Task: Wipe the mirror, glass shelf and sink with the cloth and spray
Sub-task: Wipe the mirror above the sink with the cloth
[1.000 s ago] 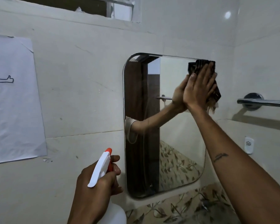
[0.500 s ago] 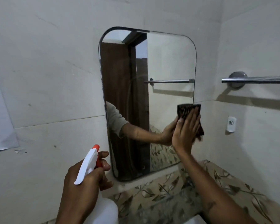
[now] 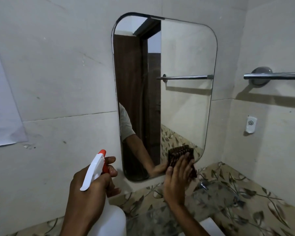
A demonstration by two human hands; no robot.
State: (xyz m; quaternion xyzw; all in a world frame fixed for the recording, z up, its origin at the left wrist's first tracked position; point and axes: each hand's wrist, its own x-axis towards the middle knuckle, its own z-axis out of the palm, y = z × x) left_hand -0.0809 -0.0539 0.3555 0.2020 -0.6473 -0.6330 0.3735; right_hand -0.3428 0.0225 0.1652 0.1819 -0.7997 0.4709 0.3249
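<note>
A tall mirror (image 3: 186, 65) with rounded corners hangs on the pale tiled wall. My right hand (image 3: 177, 178) presses a dark brown cloth (image 3: 179, 151) flat against the mirror's lower right corner. My left hand (image 3: 90, 189) holds a white spray bottle (image 3: 109, 218) with an orange nozzle, low and left of the mirror, nozzle toward the wall. A glass shelf (image 3: 216, 195) on a metal bracket sits just below the mirror, seen faintly over the leaf-pattern tiles. A white sink edge (image 3: 209, 225) peeks in at the bottom.
A chrome towel bar (image 3: 276, 76) juts from the right wall, with a small white holder (image 3: 250, 124) below it. A paper sheet (image 3: 2, 108) is taped to the wall on the left. The mirror reflects a dark door and my arm.
My right hand has dragged the cloth down the mirror's right side, from the top corner to the bottom corner. The view has tilted down. The left hand still holds the bottle.
</note>
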